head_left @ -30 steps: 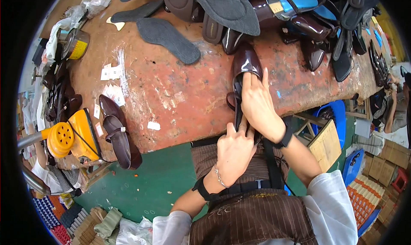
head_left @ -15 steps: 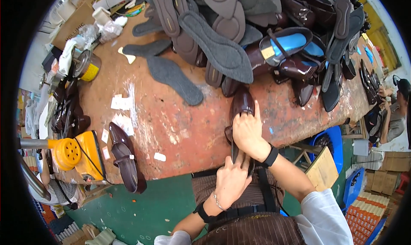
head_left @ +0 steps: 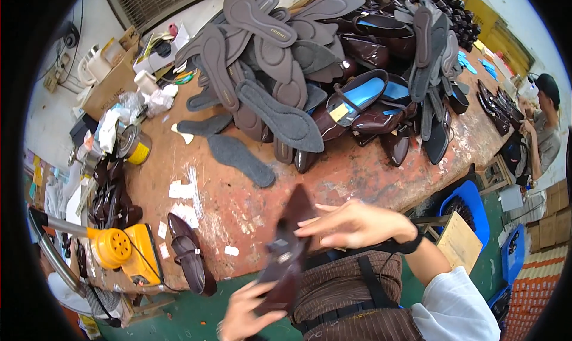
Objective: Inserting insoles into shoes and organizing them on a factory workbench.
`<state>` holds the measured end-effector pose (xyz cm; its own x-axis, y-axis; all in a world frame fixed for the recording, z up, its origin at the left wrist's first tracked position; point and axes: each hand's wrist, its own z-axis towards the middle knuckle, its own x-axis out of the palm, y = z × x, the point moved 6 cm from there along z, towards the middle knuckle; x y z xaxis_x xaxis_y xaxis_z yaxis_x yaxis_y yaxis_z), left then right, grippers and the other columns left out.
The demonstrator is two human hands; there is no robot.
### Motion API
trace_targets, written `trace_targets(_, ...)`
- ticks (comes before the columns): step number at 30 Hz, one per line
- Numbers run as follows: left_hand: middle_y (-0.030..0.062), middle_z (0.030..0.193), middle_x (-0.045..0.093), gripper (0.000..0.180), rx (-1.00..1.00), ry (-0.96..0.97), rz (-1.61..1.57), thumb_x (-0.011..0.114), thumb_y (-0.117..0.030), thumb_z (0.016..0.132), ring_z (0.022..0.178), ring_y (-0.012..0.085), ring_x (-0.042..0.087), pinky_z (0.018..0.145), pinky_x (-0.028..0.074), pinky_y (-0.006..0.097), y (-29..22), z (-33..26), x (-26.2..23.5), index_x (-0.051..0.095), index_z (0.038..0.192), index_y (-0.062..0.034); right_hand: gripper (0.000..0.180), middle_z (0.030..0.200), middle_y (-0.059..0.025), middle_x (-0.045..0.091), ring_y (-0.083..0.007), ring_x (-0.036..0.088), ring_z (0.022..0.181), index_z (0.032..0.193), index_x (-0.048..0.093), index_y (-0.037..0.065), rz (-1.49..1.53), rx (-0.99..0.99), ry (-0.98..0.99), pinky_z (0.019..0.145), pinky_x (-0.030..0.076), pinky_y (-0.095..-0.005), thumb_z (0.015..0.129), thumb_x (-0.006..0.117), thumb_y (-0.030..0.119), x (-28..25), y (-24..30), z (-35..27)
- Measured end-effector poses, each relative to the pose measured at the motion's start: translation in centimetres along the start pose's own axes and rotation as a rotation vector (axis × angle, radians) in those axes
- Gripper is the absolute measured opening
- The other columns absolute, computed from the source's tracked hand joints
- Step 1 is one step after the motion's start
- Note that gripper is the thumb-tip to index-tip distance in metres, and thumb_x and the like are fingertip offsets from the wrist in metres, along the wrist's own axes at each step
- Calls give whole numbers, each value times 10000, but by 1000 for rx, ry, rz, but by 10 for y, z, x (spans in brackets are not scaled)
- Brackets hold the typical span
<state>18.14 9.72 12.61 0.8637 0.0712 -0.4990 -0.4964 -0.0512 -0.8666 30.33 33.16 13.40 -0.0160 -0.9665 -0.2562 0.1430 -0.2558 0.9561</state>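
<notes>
A dark burgundy patent shoe (head_left: pixel 292 269), smeared by motion, is held tilted over the table's front edge, its pointed toe turned up and away. My left hand (head_left: pixel 247 308) grips its heel end, with the thumb on one side and the fingers on the other. My right hand (head_left: pixel 360 225) is beside the shoe's front half, fingers stretched out and apart; the fingertips reach the shoe's edge, though blur hides whether they press on it. Left of these, another burgundy strap shoe (head_left: pixel 192 254) lies on the red-brown table (head_left: pixel 238 219).
Grey insoles (head_left: pixel 280 114) are piled at the back beside a heap of burgundy shoes (head_left: pixel 381 123) with blue linings. A yellow tool (head_left: pixel 140 254) stands at the left, near a can (head_left: pixel 137 147). Blue bins (head_left: pixel 468 210) stand on the floor at right. Another person (head_left: pixel 545 120) sits at far right.
The shoe has been lifted off the table and tilted toward me. My left hand has shifted down and left to its heel; my right hand has come out of the shoe. The view has shifted.
</notes>
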Motion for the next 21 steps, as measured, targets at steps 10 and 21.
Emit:
trace_targets(10,190,982,658,296,-471,-455,894,740,-229,856,989,416,588,933,452,475,86,-94,-85,659,1012,8,159,787,-11,687,-52,607,708,1036,701,6,-164,237,-1233,627,466,-207,946,570,14,-137,-29,-136)
trace_targets(21,207,1110,664,608,-786,-267,1010,735,-532,787,1139,431,524,1037,365,569,119,-82,-81,668,1163,-60,314,888,-77,700,-137,672,833,1097,678,4,-218,132,-1593,762,546,-288,1012,543,275,-279,-10,-167)
